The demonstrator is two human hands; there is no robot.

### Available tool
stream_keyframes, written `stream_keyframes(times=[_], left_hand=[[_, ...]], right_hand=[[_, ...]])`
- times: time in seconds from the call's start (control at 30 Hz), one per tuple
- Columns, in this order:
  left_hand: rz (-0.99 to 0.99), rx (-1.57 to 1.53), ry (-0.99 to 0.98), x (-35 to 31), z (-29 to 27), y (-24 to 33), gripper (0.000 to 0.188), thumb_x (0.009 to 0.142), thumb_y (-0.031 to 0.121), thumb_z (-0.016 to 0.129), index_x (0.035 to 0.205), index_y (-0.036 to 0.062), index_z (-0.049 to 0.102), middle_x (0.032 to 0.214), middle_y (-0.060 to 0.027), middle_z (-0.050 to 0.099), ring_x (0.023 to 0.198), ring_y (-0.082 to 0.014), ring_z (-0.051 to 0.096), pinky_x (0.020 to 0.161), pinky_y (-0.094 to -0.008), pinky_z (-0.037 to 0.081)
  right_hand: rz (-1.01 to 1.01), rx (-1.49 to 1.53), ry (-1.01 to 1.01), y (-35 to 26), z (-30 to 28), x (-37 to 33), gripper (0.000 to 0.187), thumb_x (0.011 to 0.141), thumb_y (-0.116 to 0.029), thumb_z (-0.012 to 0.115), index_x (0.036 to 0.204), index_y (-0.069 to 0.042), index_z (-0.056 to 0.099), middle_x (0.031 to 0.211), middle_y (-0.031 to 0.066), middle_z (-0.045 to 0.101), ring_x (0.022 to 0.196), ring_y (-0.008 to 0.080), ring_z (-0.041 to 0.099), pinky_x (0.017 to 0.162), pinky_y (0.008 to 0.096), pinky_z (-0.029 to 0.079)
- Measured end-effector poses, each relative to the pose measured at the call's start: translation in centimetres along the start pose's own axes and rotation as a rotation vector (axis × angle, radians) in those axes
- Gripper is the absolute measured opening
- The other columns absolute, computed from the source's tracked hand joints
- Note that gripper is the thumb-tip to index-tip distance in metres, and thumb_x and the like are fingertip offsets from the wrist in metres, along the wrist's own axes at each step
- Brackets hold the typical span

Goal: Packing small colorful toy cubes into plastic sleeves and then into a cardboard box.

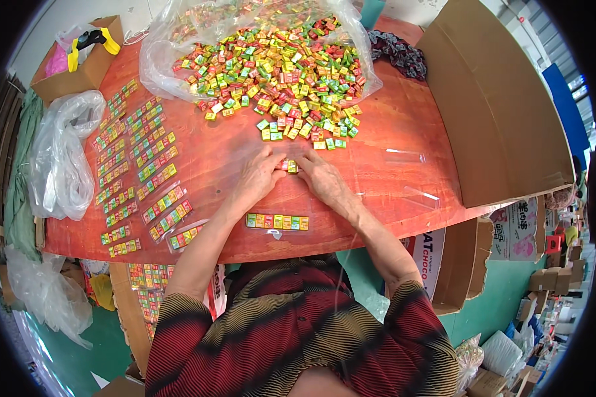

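Between my two hands, on the red table, lies a short row of small coloured boxes [287,165] in red, yellow and white. The fingers of my left hand [258,175] pinch its left end; those of my right hand [324,178] press on its right end. Part of the row is hidden under the fingertips. Nearer to me a longer row of boxes [277,221], in yellow, red and green, lies with clear plastic at its edge. Just beyond my hands spreads a loose heap of the same small boxes [278,73], spilling from a big clear plastic bag [159,63].
Several packed rows of boxes [155,159] lie along the table's left side. Clear plastic sleeves [420,197] rest at the right, near a tall cardboard box [503,106]. At the far left stand a crumpled plastic bag [63,159] and a carton [79,69] with yellow-handled tool.
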State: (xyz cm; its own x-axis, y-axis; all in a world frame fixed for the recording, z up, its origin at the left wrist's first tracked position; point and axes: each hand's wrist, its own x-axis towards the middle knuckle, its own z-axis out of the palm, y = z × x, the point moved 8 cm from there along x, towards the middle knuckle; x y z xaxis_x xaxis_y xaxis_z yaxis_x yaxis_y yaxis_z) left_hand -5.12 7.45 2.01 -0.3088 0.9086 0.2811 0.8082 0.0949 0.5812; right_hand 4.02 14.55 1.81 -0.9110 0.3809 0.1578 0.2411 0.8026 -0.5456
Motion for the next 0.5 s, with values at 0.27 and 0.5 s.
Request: stream_keyframes(times=[0.27,0.5], left_hand=[[-0.084,0.085,0.008,-0.6,-0.6,0.4,0.047,0.065,0.02,0.07,0.108,0.0093,0.054,0.088,-0.0118,0.047,0.085,-0.0294,0.05,0.073,-0.0385,0.041],[-0.022,0.074,0.069,-0.6,-0.7,0.4,0.045,0.062,0.019,0.072,0.103,0.0109,0.057,0.084,-0.0109,0.048,0.079,-0.028,0.051,0.069,-0.0385,0.042]], right_hand=[[0.132,-0.065,0.217,1.4,-2.9,0.4,0.026,0.076,-0.017,0.059,0.097,-0.005,0.051,0.092,0.0158,0.054,0.08,0.0345,0.055,0.064,0.0405,0.047],[0.246,-0.35,0.267,2.6,-2.8,1.7,0.019,0.078,-0.02,0.056,0.088,-0.004,0.05,0.085,0.0142,0.053,0.071,0.033,0.056,0.057,0.0421,0.046]])
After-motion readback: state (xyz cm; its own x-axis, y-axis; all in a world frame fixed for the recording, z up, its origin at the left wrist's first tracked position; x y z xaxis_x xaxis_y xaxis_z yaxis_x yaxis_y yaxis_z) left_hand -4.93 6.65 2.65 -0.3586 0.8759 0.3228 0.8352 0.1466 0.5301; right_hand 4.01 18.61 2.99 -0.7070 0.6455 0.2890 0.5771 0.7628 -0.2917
